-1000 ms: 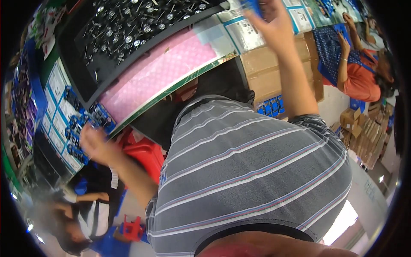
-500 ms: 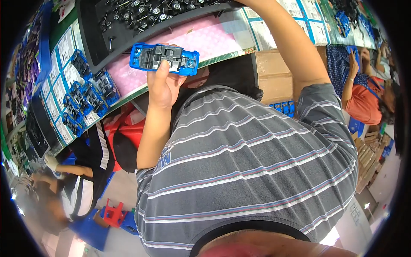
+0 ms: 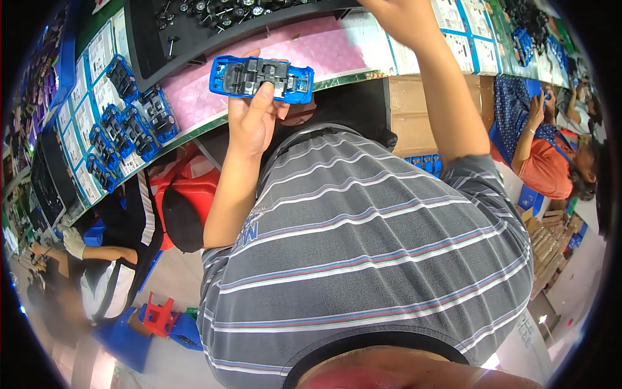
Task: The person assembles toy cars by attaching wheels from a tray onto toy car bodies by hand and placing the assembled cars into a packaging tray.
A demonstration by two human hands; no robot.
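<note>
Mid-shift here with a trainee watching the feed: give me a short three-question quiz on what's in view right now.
1. True or false: the left hand holds a blue toy car body with its hollow underside facing the camera.
2. The right hand is raised over: A) the red stool, B) the workbench, C) the cardboard box.
3. What colour is the mat on the workbench, behind the car body?

Key: 1 true; 2 B; 3 pink.

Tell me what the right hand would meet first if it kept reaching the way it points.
Probably the black tray of small dark parts; the right hand is cut off by the picture's edge, so depth is unclear.
</note>
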